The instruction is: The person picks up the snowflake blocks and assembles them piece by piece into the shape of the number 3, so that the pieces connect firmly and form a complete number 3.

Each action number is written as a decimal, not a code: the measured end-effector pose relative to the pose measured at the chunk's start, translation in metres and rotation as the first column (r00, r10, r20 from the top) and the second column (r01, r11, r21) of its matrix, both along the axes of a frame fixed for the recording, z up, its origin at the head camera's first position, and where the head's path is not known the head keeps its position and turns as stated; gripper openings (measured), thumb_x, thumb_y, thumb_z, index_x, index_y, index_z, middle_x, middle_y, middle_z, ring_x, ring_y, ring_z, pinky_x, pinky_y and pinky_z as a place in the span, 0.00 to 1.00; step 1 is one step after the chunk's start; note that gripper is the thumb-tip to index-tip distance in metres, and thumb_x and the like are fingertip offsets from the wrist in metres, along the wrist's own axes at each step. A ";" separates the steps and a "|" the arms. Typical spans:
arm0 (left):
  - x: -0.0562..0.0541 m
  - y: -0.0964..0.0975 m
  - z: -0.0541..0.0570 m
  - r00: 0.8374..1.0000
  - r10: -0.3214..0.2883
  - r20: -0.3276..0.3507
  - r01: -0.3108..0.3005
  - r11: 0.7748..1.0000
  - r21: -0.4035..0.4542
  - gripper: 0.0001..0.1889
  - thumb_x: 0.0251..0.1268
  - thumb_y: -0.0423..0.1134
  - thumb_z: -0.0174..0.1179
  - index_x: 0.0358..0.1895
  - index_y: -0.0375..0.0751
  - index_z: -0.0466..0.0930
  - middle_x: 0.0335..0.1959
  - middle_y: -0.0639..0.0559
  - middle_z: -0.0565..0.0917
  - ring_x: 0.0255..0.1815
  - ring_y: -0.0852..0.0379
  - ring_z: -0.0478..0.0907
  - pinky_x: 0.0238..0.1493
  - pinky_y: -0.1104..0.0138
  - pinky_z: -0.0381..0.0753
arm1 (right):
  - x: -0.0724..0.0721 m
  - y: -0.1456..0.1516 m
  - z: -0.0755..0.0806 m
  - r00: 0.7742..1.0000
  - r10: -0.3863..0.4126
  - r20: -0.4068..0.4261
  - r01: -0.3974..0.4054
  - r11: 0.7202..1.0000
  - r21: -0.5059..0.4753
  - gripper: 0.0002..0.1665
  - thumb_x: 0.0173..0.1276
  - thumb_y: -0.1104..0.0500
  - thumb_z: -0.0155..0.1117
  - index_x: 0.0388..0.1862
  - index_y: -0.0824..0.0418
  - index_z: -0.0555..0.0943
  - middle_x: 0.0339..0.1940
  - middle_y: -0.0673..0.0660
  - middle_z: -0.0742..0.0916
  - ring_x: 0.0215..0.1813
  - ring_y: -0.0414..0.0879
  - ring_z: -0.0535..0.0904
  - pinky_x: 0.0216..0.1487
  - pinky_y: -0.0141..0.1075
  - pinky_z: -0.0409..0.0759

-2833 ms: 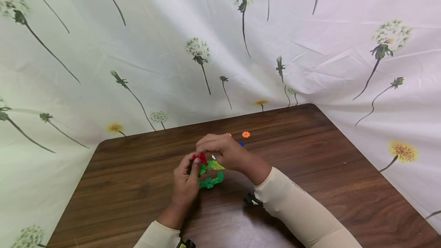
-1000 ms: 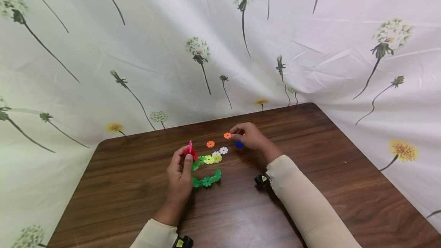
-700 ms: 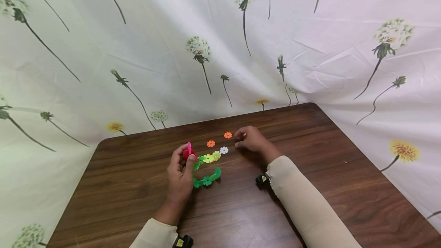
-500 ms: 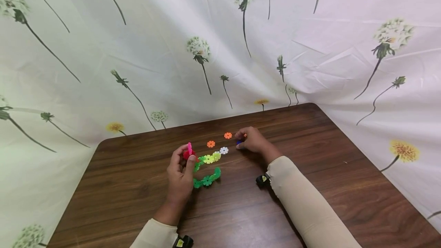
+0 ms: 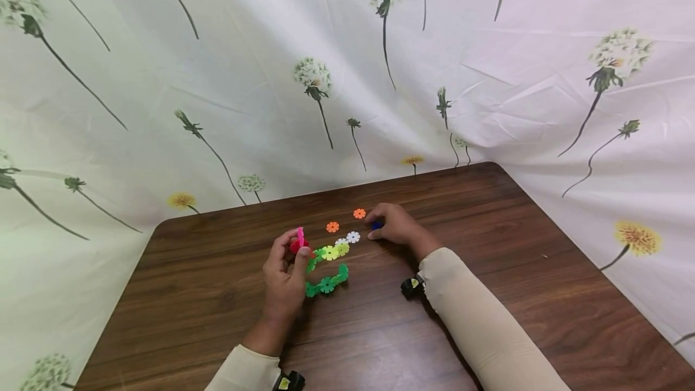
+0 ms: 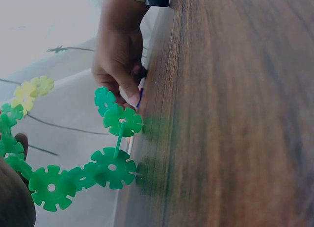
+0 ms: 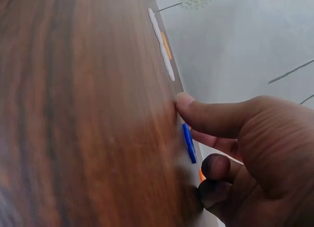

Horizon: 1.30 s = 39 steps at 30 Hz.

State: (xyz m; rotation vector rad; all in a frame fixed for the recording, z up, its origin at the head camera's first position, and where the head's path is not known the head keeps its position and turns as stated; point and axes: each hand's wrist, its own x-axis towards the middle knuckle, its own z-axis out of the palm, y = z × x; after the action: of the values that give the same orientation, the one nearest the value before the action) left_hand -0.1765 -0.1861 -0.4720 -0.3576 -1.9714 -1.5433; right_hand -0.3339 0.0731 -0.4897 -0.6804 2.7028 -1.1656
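Observation:
My left hand (image 5: 285, 282) holds a chain of interlocking flower-shaped discs. Its pink disc (image 5: 301, 236) stands upright by a red disc (image 5: 295, 246) at my fingers. Green discs (image 5: 327, 285) curve away below, with yellow discs (image 5: 329, 253) on the upper branch; the left wrist view shows several green discs (image 6: 52, 188) slotted together. My right hand (image 5: 399, 225) is low over the table, thumb and fingers spread about a blue disc (image 5: 377, 226). In the right wrist view that blue disc (image 7: 189, 143) lies beyond my thumb, which looks apart from it.
Two loose orange discs (image 5: 332, 227) and white discs (image 5: 353, 237) lie on the brown wooden table (image 5: 217, 306) between my hands. More orange (image 7: 202, 175) shows behind my right fingers. A flower-printed cloth (image 5: 244, 77) hangs behind the table.
My right hand has left the red part of the chain and moved right to the blue disc, where it has stayed with small shifts. My left hand, still holding the chain, moved slightly left.

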 end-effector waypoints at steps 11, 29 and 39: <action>0.000 0.001 0.002 0.999 -0.008 -0.053 0.007 1.000 -0.017 0.19 0.78 0.22 0.61 0.67 0.29 0.78 0.46 0.40 0.84 0.44 0.68 0.80 0.46 0.80 0.81 | -0.002 0.000 0.001 0.994 -0.099 0.038 0.097 0.994 0.054 0.20 0.66 0.60 0.84 0.54 0.65 0.90 0.56 0.63 0.91 0.61 0.56 0.86 0.68 0.51 0.85; 0.000 0.000 -0.001 0.998 -0.014 -0.054 0.014 1.000 -0.012 0.18 0.79 0.22 0.59 0.67 0.30 0.78 0.47 0.48 0.83 0.43 0.68 0.79 0.45 0.80 0.81 | -0.002 -0.002 0.001 0.996 -0.087 0.030 0.084 0.992 0.088 0.10 0.67 0.61 0.83 0.39 0.61 0.87 0.41 0.57 0.88 0.45 0.47 0.81 0.52 0.41 0.83; 0.000 0.000 0.000 0.995 -0.038 -0.093 0.038 0.999 -0.010 0.18 0.80 0.21 0.57 0.67 0.28 0.78 0.44 0.49 0.82 0.40 0.67 0.78 0.40 0.78 0.79 | 0.003 -0.004 0.011 0.998 0.008 0.069 -0.006 0.999 -0.038 0.08 0.73 0.65 0.77 0.38 0.61 0.83 0.34 0.54 0.85 0.28 0.43 0.79 0.32 0.34 0.81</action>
State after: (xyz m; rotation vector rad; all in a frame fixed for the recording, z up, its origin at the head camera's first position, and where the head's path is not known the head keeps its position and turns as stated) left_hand -0.1766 -0.1857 -0.4722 -0.4649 -1.9095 -1.5146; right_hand -0.3312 0.0694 -0.4784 -0.6414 2.6260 -1.2176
